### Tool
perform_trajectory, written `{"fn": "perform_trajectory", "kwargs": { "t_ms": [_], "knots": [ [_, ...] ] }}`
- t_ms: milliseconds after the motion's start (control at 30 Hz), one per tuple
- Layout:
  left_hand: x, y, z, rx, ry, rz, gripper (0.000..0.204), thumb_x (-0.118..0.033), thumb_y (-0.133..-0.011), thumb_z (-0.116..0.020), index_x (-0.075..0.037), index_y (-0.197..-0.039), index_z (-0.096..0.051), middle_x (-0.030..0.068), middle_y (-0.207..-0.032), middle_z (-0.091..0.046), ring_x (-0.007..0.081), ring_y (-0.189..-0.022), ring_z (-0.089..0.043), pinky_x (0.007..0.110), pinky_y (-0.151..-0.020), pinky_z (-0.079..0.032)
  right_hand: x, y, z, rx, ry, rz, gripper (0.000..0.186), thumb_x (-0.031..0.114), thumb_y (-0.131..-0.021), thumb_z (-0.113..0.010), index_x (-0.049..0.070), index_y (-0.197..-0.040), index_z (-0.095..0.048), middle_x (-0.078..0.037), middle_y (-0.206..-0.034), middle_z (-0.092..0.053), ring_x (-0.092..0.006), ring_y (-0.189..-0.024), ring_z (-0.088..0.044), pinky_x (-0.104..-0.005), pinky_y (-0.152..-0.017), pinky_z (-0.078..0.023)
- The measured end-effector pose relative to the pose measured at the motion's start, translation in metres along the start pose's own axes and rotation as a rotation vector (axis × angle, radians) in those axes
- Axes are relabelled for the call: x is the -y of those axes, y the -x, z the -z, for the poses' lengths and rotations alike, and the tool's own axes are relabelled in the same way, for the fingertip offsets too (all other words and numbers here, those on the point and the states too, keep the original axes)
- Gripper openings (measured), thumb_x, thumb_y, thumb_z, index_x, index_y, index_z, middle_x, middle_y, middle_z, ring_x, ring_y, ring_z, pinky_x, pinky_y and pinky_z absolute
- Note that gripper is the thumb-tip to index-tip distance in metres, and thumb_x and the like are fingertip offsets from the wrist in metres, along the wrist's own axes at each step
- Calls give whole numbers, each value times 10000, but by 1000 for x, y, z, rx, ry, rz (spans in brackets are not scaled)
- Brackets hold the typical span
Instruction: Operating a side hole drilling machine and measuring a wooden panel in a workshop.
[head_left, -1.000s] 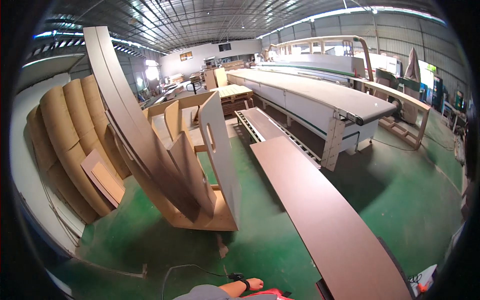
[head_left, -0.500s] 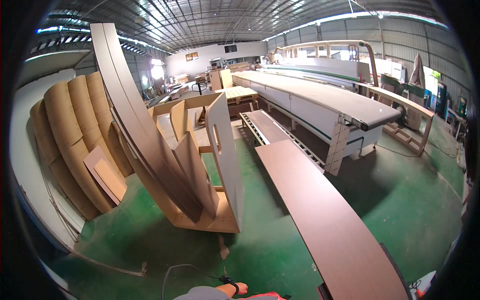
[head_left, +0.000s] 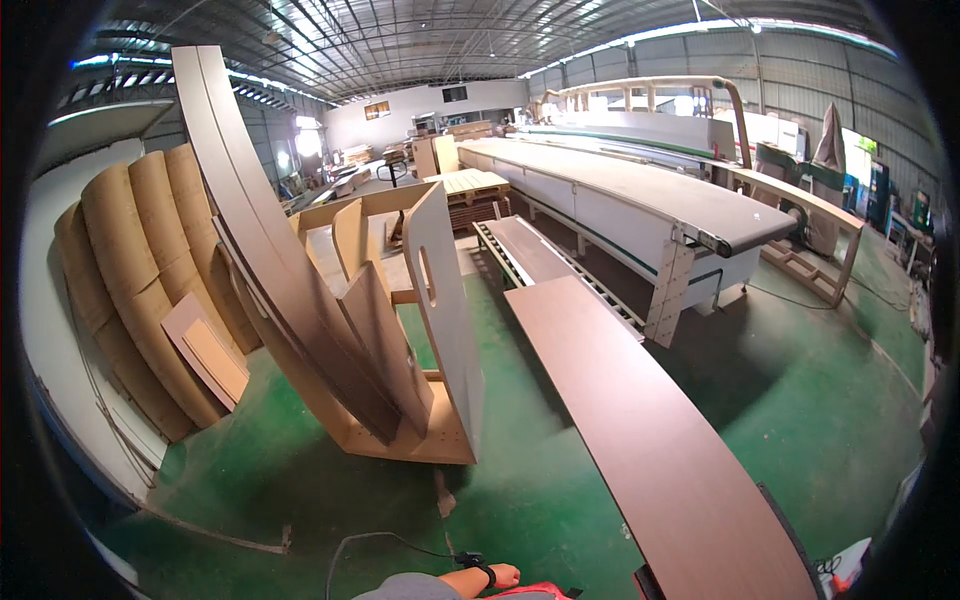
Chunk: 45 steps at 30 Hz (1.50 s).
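Observation:
At the lower edge my left hand (head_left: pixel 506 576) is held across in front of me, with a black band (head_left: pixel 489 575) round its wrist and a grey sleeve (head_left: pixel 405 588) behind. Its fingers look curled closed; what they hold, if anything, is hidden. A red piece of cloth or plastic (head_left: pixel 540 591) lies just below the hand. Beside the wrist a black cable (head_left: pixel 385 535) loops over. To the right, a long brown board (head_left: pixel 640 400) stretches from the lower edge to a low roller conveyor (head_left: pixel 600 285), apart from the hand. My right hand is out of view.
A wooden rack (head_left: pixel 450 300) ahead on the left bears long, tall brown panels (head_left: pixel 250 190). Rolled tan sheets (head_left: pixel 120 260) lean along the left wall. A large belt machine (head_left: pixel 620 190) fills the middle right. A wooden frame (head_left: pixel 840 245) stands beyond it.
My left hand has moved slightly to the right along the lower edge. The surroundings have shifted a little to the left in the picture; the board and rack otherwise look the same.

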<state>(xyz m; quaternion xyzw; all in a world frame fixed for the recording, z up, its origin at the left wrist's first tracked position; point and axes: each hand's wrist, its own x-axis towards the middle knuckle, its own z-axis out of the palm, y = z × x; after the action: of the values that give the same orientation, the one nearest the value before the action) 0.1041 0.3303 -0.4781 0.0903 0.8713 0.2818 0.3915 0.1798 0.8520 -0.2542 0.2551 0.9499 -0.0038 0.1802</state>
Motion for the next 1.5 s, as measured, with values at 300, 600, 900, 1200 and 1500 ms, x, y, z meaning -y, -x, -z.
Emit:
{"fn": "perform_trajectory", "kwargs": {
  "t_ms": [300, 600, 900, 1200, 1500],
  "knots": [
    [14, 4, 1, 60, -90, 19, 327, -258, -861, -563, -48, -1068, -705, 185, -1011, -729, 351, -976, -689, 459, -854, -535, 5, 4, 6, -16, -36, 22, 1083, 687, -837, -625, -2, -1555, -199, -337, -1550, -273, -496, -1442, -265, -636, -1053, -391],
    [10, 10, -1, 32, -72, 12, 318, -273, -868, -555, -61, -1047, -710, 181, -981, -729, 355, -944, -689, 462, -827, -531, 12, 8, 23, 67, -80, -17, 1080, 612, -845, -677, -4, -1563, -157, -344, -1569, -221, -496, -1469, -201, -642, -1094, -337],
    [3, 8, 0, 24, -64, -9, 325, -290, -887, -557, -68, -1069, -708, 184, -1044, -721, 360, -1006, -677, 469, -878, -523, 12, 7, 23, 75, -167, -10, 1102, 538, -844, -719, -16, -1567, -98, -351, -1582, -169, -505, -1481, -146, -658, -1110, -294],
    [12, 5, -1, 44, -116, -9, 335, -303, -895, -570, -57, -1078, -703, 195, -1050, -717, 372, -1012, -675, 481, -876, -524, 15, 10, 25, 49, -179, -26, 1114, 535, -828, -737, 2, -1569, -99, -351, -1580, -174, -511, -1475, -159, -654, -1109, -297],
    [10, 11, -1, 49, -54, -25, 323, -299, -899, -571, -71, -1083, -705, 180, -1036, -723, 360, -1011, -677, 470, -868, -527, 12, 10, 21, 37, -150, -22, 1104, 561, -830, -721, 0, -1566, -121, -351, -1578, -182, -510, -1471, -179, -652, -1105, -306]
  ]
}}
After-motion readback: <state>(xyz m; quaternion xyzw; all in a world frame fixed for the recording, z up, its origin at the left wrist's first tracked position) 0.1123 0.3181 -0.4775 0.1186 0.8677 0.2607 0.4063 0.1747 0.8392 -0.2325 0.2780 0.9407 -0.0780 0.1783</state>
